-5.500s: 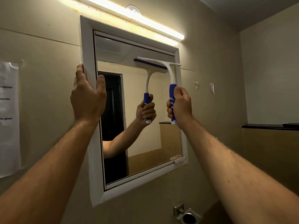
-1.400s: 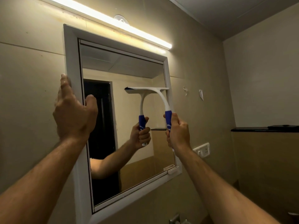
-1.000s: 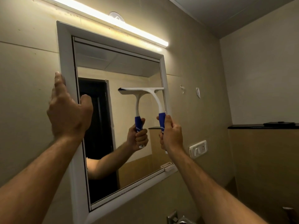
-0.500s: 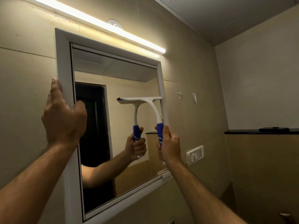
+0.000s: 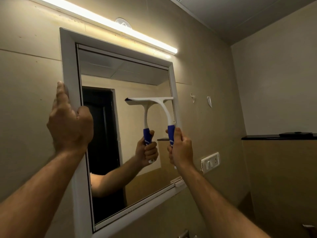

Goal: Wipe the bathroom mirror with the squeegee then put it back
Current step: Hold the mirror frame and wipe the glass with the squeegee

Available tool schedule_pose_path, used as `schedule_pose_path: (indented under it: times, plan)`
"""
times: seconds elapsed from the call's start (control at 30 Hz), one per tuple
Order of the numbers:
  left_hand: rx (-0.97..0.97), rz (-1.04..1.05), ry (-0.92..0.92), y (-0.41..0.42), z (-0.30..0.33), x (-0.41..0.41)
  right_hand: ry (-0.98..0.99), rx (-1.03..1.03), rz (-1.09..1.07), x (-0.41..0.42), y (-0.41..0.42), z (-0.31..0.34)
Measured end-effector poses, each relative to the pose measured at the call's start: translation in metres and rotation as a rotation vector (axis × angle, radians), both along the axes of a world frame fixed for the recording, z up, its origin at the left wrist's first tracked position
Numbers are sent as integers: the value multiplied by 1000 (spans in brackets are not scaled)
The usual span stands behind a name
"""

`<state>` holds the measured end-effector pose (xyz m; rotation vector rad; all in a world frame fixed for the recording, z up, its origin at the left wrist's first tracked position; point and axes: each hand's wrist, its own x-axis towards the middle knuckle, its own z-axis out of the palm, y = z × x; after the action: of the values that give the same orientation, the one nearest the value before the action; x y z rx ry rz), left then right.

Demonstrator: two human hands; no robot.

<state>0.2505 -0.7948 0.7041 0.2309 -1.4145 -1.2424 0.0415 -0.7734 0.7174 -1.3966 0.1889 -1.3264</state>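
The bathroom mirror (image 5: pixel 137 76) hangs on the beige wall in a white frame (image 5: pixel 67 66). My right hand (image 5: pixel 181 148) grips the blue handle of a white squeegee (image 5: pixel 167 114). Its blade lies flat against the right half of the glass, about mid-height, touching the right frame edge. My left hand (image 5: pixel 68 121) clasps the left side of the frame, fingers behind it and thumb on the front. The glass reflects the squeegee and my right arm.
A lit tube lamp (image 5: pixel 109 23) runs above the mirror. Two small wall hooks (image 5: pixel 209 101) and a switch socket (image 5: pixel 210 162) sit to the right. A black ledge (image 5: pixel 274 137) tops the right-hand wall. A small white clip (image 5: pixel 178 181) sits at the mirror's lower right corner.
Over the last seconds the squeegee has slid down the right side of the glass from near the top to mid-height. My left hand stays on the frame; the view has shifted.
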Motion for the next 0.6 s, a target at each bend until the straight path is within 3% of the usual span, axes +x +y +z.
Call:
schedule_pose_path:
  times: [0.2,0.43,0.6]
  plan:
    - [21,-40,-48,-6,-47,7,13,16,-58,-2,-4,-49]
    - [1,176,-44,4,62,1,-9,-34,-62,-1,-3,63]
    - [-2,86,-38,7,108,2,-78,-12,1,5,3,108]
